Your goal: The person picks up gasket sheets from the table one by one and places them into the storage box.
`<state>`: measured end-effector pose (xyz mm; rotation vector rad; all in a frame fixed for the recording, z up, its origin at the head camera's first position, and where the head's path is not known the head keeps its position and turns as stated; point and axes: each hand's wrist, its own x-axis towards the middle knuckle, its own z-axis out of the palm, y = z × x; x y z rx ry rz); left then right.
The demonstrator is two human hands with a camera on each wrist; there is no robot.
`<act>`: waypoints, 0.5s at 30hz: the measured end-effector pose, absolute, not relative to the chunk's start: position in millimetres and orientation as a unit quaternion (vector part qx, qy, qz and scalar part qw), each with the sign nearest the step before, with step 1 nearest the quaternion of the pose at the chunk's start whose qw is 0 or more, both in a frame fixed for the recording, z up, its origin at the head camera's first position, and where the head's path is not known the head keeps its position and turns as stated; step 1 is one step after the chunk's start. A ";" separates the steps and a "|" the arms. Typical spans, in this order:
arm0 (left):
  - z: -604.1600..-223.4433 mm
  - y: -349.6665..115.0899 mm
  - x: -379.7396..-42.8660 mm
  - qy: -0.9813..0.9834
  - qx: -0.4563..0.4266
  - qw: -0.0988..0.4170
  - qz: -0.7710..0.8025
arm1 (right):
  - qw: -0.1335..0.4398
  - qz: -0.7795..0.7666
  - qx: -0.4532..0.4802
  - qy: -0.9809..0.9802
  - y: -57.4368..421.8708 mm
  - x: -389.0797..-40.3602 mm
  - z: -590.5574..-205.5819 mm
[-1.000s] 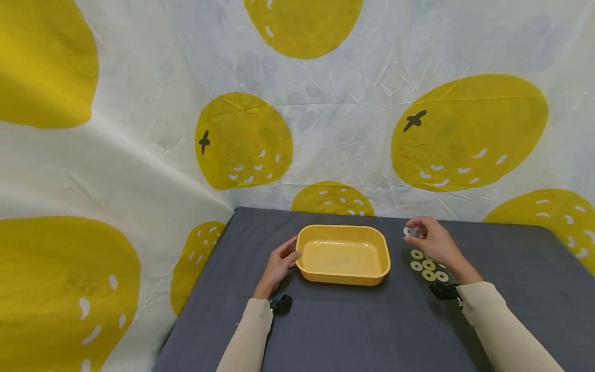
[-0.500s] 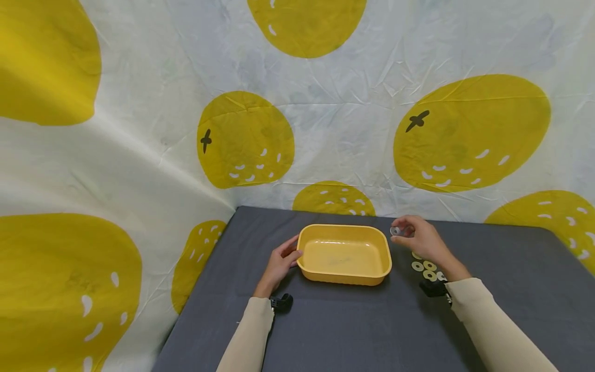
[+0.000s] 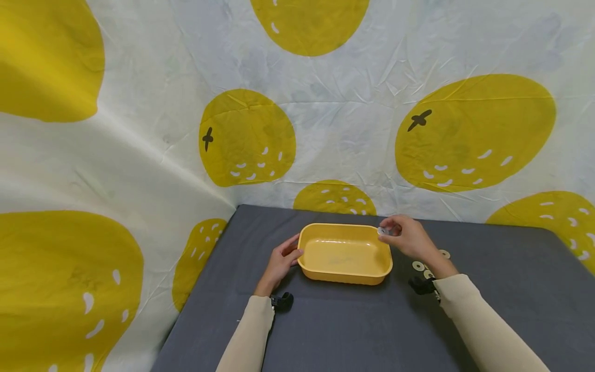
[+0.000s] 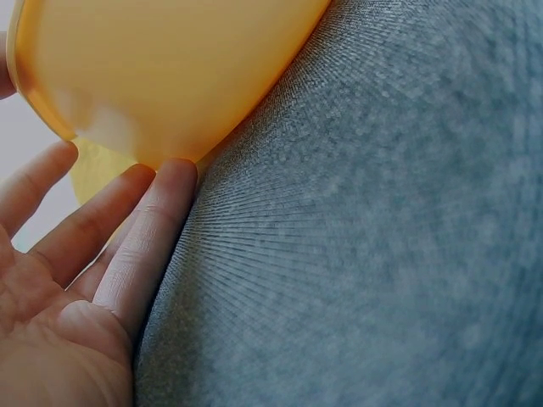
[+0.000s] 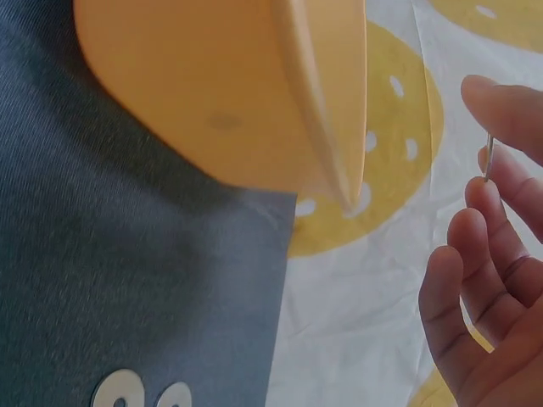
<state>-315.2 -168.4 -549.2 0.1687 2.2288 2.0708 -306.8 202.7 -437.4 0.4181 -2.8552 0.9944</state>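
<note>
A shallow yellow plastic basin point(image 3: 344, 278) with rounded corners sits on the dark grey cloth. My left hand point(image 3: 281, 261) holds its left end, thumb at the rim and fingertips against the outer wall point(image 4: 161, 110). At the opposite end my right hand point(image 3: 409, 238) is raised over the rim's back right corner. Between its thumb and fingertips it pinches a flat metal washer point(image 3: 383, 231), which appears edge-on in the right wrist view as a thin line point(image 5: 489, 157). The other fingers of the right hand point(image 5: 501, 280) are loosely bent.
More washers point(image 3: 418, 266) lie on the cloth right of the basin, partly hidden under the right forearm; two ring-shaped washers point(image 5: 119, 390) show in the right wrist view. A white curtain point(image 3: 344, 139) printed with yellow fruit hangs behind and left of the table point(image 3: 344, 330).
My right hand has moved left with the washer, from above the loose washers to the basin's right rim. My left hand and the basin have stayed in place.
</note>
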 end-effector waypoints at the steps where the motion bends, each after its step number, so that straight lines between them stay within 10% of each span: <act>1: -549.0 -168.4 -315.4 0.730 0.056 0.047 0.679 | 0.045 0.325 0.138 -0.935 200.5 -307.6 -437.5; 15: -547.1 -167.6 -315.3 0.734 0.055 0.047 0.676 | 0.050 0.341 0.178 -0.922 164.7 -321.0 -437.1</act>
